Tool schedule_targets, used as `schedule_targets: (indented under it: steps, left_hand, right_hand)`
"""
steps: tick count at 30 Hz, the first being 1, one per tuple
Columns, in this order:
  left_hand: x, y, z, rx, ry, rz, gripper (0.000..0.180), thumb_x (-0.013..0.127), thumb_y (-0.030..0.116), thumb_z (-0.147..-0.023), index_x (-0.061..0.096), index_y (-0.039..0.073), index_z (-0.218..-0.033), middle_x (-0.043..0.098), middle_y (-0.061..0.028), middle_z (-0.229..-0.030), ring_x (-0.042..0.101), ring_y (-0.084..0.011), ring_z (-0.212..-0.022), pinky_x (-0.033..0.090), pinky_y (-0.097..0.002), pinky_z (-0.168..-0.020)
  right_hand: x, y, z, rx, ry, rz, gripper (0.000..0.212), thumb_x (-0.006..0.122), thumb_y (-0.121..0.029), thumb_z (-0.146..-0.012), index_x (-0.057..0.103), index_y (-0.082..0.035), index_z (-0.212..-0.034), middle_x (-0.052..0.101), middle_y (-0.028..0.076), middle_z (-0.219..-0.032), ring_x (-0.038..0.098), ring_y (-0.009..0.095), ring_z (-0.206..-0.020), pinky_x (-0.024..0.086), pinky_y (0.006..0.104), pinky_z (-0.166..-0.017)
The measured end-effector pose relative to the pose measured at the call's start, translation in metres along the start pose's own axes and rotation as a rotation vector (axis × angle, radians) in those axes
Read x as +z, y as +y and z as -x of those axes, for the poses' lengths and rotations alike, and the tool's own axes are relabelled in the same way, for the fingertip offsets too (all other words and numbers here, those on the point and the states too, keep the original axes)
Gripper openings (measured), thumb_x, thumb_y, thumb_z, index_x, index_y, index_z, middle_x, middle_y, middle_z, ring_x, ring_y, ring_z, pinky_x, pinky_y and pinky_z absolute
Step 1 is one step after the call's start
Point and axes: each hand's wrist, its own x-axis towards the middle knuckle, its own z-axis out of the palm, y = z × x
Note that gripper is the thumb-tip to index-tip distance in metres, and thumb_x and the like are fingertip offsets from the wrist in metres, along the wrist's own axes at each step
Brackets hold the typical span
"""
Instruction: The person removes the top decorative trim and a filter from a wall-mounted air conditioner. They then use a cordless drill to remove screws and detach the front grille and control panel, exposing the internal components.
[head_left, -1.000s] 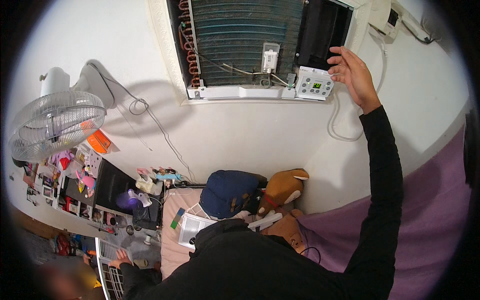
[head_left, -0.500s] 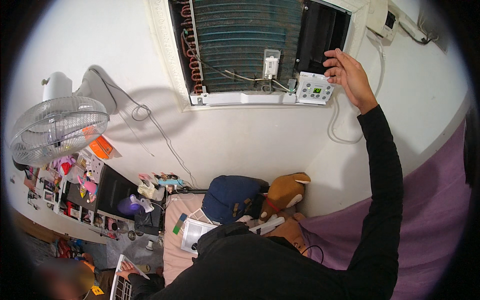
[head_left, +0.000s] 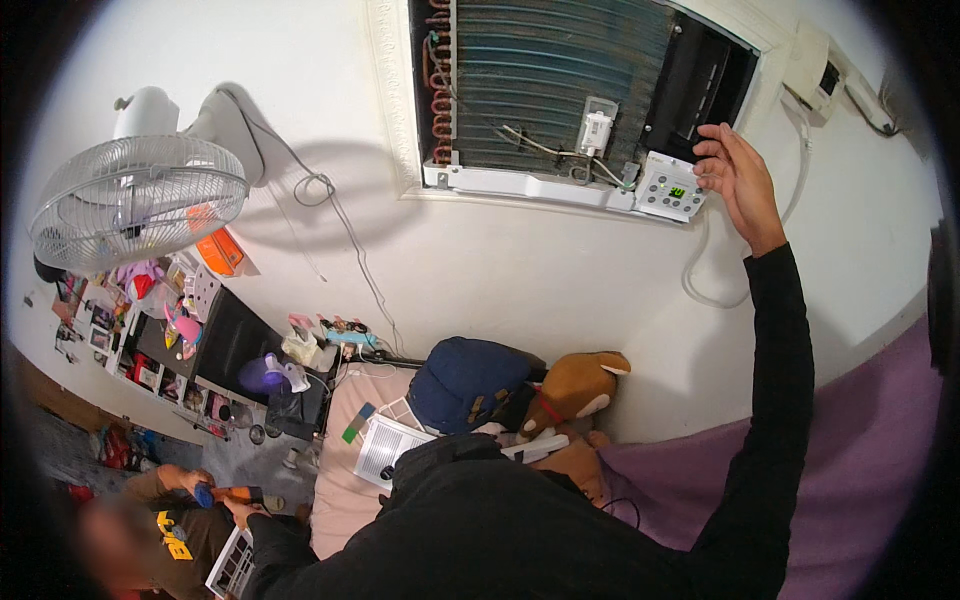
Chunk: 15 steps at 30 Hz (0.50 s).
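Note:
My right hand [head_left: 740,185] is raised beside the white control panel [head_left: 670,188] of a wall air conditioner. Its fingers are apart, with nothing held. The unit's front cover is off, baring the finned coil [head_left: 550,80] and a dark opening [head_left: 700,85]. My left hand [head_left: 242,512] is low at the left, fingers closed near an orange, tool-like piece [head_left: 240,494]; its grip is too small to make out. A white grille panel [head_left: 232,562] stands by my left forearm. Close by, another person's hand [head_left: 185,480] holds a blue object [head_left: 205,495].
A wall fan [head_left: 140,200] juts out at the left. On the pink bed [head_left: 335,480] lie a white vented panel [head_left: 388,450], a navy bag [head_left: 468,385] and a brown plush toy [head_left: 575,390]. A purple cloth [head_left: 700,470] hangs at the right. Cluttered shelves stand left.
The view has shifted, moving the air conditioner rightward in it. My left hand has moved off the grille's upper edge toward the other person, whose hand and blue object now show. My right hand stays by the panel.

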Motion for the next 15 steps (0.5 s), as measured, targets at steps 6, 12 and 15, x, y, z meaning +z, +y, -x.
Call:
schedule_targets:
  steps: [6,12,15]
  left_hand:
    - [-0.005,-0.018,0.007,0.108,0.081,-0.382,0.092,0.077,0.07,-0.08,0.059,-0.008,-0.127,0.065,-0.0168,-0.12,0.064,-0.0285,-0.104,0.054,-0.0405,-0.092]
    - [-0.013,-0.046,-0.001,0.161,0.106,-0.382,0.087,0.082,0.064,-0.081,0.067,-0.011,-0.121,0.071,-0.017,-0.116,0.07,-0.0323,-0.095,0.057,-0.0438,-0.085]
    - [-0.003,-0.049,-0.004,0.123,0.009,-0.164,0.082,0.076,0.06,-0.087,0.068,-0.014,-0.121,0.072,-0.0248,-0.123,0.071,-0.0408,-0.103,0.056,-0.0467,-0.089]
  right_hand:
    - [0.001,0.002,-0.002,0.002,-0.005,-0.002,0.041,0.052,-0.04,-0.112,0.065,-0.003,-0.127,0.066,0.004,-0.1,0.066,0.012,-0.082,0.054,0.0278,-0.073]
    - [0.012,0.01,-0.002,-0.085,-0.015,0.072,0.037,0.052,-0.034,-0.112,0.067,-0.003,-0.126,0.068,0.004,-0.099,0.065,0.011,-0.082,0.054,0.0255,-0.071]
    - [0.033,0.018,0.014,-0.227,-0.027,0.217,0.033,0.053,-0.029,-0.112,0.068,-0.002,-0.124,0.069,0.004,-0.097,0.064,0.01,-0.082,0.053,0.0254,-0.072]
